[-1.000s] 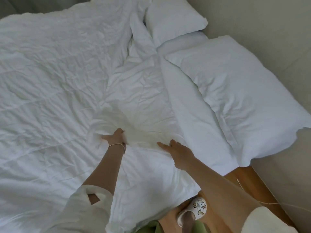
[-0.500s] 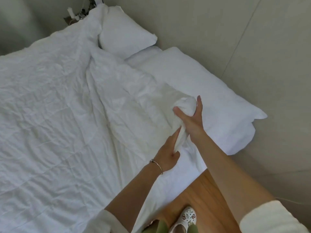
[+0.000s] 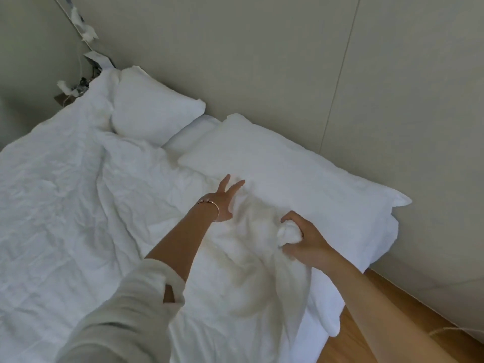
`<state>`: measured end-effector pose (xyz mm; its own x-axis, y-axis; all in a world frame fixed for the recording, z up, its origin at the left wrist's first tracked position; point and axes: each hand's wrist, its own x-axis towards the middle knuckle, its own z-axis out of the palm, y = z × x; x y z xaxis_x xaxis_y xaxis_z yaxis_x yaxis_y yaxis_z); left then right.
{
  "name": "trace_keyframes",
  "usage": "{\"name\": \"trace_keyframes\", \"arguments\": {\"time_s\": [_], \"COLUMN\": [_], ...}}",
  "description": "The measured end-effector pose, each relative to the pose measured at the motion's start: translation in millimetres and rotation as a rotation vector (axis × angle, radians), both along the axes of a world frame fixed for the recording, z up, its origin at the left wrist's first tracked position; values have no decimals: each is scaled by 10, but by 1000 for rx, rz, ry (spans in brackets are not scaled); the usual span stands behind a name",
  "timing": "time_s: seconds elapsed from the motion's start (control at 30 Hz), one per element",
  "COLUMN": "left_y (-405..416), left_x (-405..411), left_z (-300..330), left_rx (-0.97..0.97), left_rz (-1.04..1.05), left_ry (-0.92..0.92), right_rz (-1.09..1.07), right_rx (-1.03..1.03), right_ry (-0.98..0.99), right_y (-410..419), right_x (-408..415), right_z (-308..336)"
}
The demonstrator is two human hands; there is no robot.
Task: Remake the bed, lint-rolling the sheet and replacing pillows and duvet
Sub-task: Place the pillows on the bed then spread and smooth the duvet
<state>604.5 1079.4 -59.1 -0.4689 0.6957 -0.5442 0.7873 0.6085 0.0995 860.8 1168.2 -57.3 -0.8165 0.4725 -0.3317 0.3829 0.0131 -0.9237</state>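
Duvet-replacing step, by the look of it: pulling the top corner of the duvet [image 3: 131,205] up toward the head of the bed [image 3: 377,247]. Right hand [image 3: 301,239] clamped on a bunched corner of the duvet, fingers [image 3: 289,216] curled tight round the wad, near the bed's near edge and just short of the nearer pillow [image 3: 288,163]. Left hand [image 3: 225,200] reaching out over the duvet beside it, fingers spread apart and straight, holding nothing; whether touching the fabric or just above it cannot be told. Thin bracelet [image 3: 209,203] on the left wrist, pale sleeve [image 3: 125,310] pushed up the forearm.

Next move, probably: draw the gripped corner toward the head-end corner of the bed, lay it flat just below the pillows, then smooth the ridge of folds running down the middle with the flat left palm. Calls for an even pull so as not to drag the rest of the duvet askew.

Duvet heavily creased, covering most of the bed. Two white pillows along the head end against the wall [image 3: 262,61], the farther pillow [image 3: 154,113] in the far corner. Wooden floor [image 3: 366,323] showing at the near corner, a thin cord [image 3: 445,330] lying on it. Paper scraps and a cable [image 3: 86,35] at the wall's far corner.
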Motion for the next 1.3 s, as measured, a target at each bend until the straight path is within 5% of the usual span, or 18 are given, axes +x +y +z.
{"name": "trace_keyframes", "arguments": {"time_s": [0.13, 0.3, 0.43, 0.53, 0.67, 0.77, 0.9, 0.97, 1.03, 1.13, 1.3], "left_y": [2, 355, 1219, 1589, 1682, 1573, 1307, 1215, 1213, 1149, 986], "left_x": [-249, -83, 459, 696, 755, 755, 725, 669, 521, 89, -857], "left_z": [-66, 656, 992, 534, -167, -315, -544, -582, -487, -240, -232], "left_rx": [-94, 584, 721, 650, 520, 710, 732, 726, 838, 891, 618], "left_rz": [-38, -35, -253, -243, -96, 58, 44, 1, 177, 403, 402], "left_ry": [-33, 171, 57, -43, -229, -349, -451, -588, -651, -418, -10], "right_rz": [20, -275, -588, -665, -719, -788, -246, 35, 85, 101, 206], "right_rx": [25, 52, -24, 25, 312, 470, 861, 886, 848, 831, 835], "right_ry": [208, 280, 274, 77, -505, -567, -407, -501, -518, -468, -400], "right_y": [46, 413, 853, 1163, 1428, 1322, 1094, 1064, 1068, 1063, 1034], "right_x": [158, 673, 1358, 1541, 1368, 1119, 613, 342, 57, -468, -1572], "right_z": [162, 504, 692, 505, -78, -187, -233, -266, -272, -138, -21]}}
